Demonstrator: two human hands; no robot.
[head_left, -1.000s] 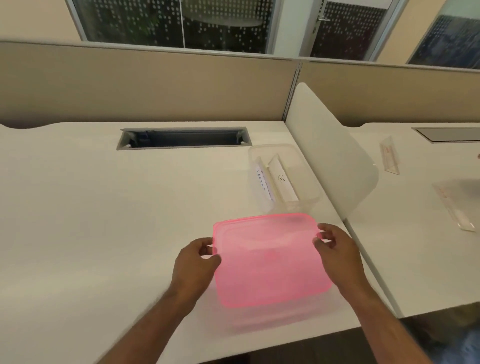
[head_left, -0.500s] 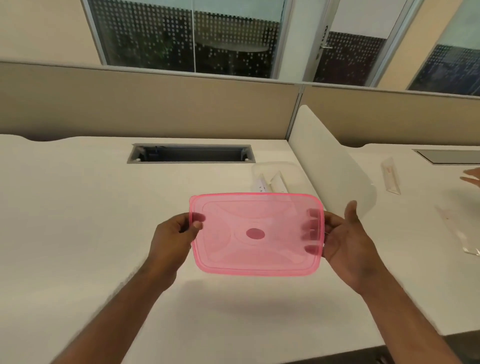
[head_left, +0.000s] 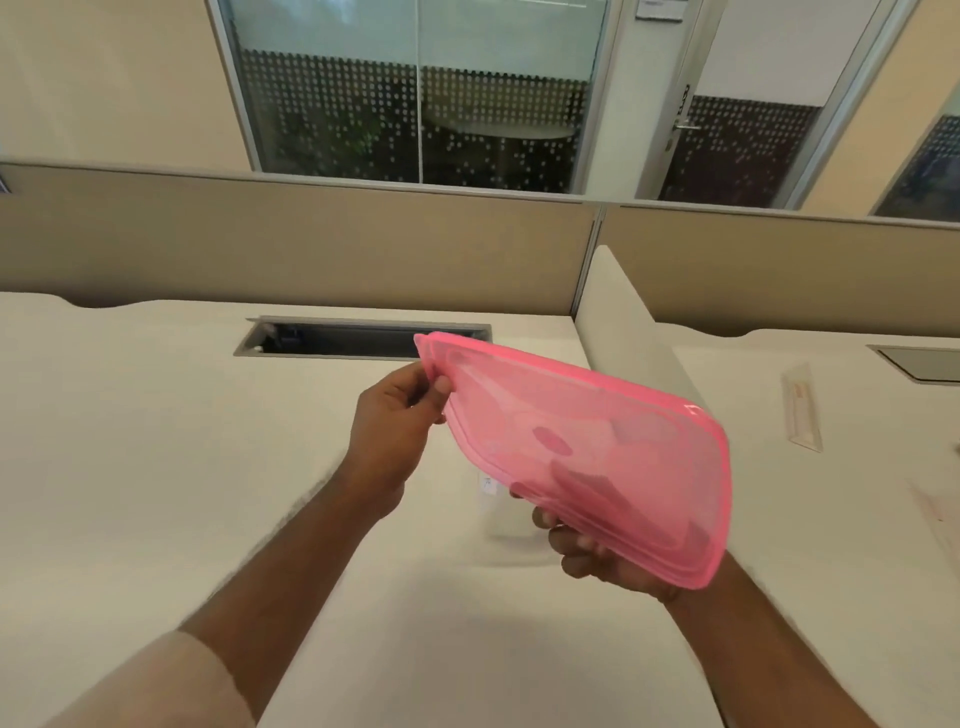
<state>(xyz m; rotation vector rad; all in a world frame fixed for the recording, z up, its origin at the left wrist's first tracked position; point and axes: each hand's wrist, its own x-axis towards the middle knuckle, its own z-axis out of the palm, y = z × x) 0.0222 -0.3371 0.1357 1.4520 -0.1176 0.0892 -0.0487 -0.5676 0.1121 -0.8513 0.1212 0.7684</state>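
Left hand (head_left: 395, 421) pinches the far-left corner of the pink lid (head_left: 597, 441) between thumb and curled fingers; right hand (head_left: 597, 558) grips the near-right end from below, fingers showing through the plastic. Lid is in the air over the desk (head_left: 156, 441), tilted, long axis far-left to near-right, right hand nearer the camera. Clear tub (head_left: 491, 501) sits on the desk under the lid's lower edge, mostly hidden, contents unreadable; seating the lid likely needs levelling it over the tub.
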